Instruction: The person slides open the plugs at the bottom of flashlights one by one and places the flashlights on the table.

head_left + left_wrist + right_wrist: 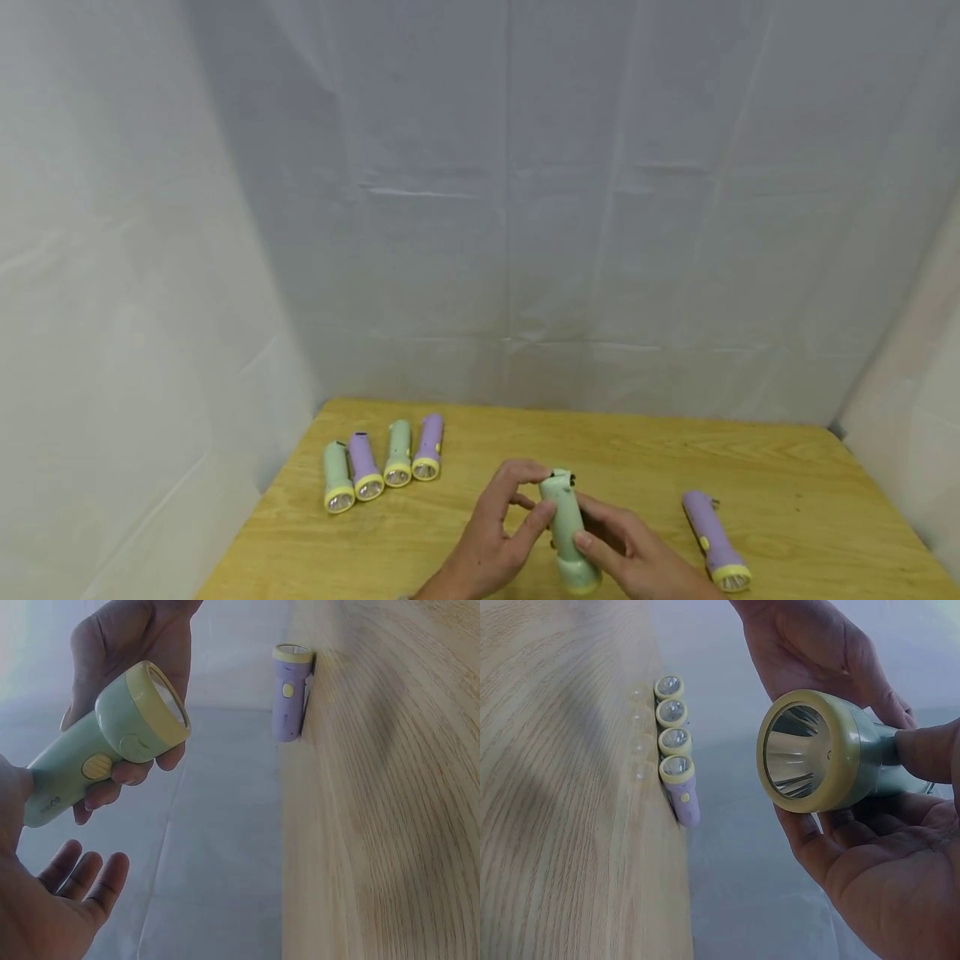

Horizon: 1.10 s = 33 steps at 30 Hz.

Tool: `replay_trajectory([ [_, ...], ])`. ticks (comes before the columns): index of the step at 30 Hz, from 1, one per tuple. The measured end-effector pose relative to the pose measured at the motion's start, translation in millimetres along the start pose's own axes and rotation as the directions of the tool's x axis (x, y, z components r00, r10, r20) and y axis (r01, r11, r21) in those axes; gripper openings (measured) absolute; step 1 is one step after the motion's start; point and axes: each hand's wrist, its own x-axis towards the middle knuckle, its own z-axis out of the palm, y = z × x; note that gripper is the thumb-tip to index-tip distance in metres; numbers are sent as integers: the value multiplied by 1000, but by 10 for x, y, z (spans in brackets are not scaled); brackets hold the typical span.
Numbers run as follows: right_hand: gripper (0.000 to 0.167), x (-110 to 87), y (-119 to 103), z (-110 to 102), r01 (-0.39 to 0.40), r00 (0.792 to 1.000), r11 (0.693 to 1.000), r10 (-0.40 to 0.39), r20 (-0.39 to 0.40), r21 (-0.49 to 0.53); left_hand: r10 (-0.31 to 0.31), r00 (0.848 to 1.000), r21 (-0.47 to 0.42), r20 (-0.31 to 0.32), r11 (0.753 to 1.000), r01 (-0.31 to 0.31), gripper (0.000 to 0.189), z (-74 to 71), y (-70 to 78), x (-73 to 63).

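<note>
Over the front of the table, my right hand (637, 554) grips a pale green flashlight (567, 525) around its body. Its lamp end, with a yellow rim, points down and toward me. My left hand (491, 533) pinches the tail end, the index finger at the top and the thumb on the side. In the left wrist view, a yellow switch shows on the green flashlight (112, 742), and the other left fingers (101, 881) stretch away from it. The right wrist view looks into its clear lens and reflector (799, 754).
A purple flashlight (708, 533) lies to the right on the wooden table (600, 442). Several more, including a green one (337, 475) and a purple one (430, 446), lie in a row at the back left. Pale sheeting (510, 208) hangs behind and at both sides.
</note>
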Motion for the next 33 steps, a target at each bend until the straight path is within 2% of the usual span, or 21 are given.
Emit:
replay_trajectory([
  [5, 58, 0, 1, 4, -15, 1000, 1000, 15, -4, 1, 11, 1000, -2, 7, 1000, -11, 33, -3, 2, -1],
  [17, 57, 6, -8, 4, 25, 1000, 999, -25, 0, -44, 31, 999, 21, 12, 999, -31, 34, -19, 5, 6],
  [33, 58, -20, 3, -12, -4, 1000, 1000, 5, 7, -26, -3, 999, -16, 52, 1000, 4, 31, -14, 15, 27],
])
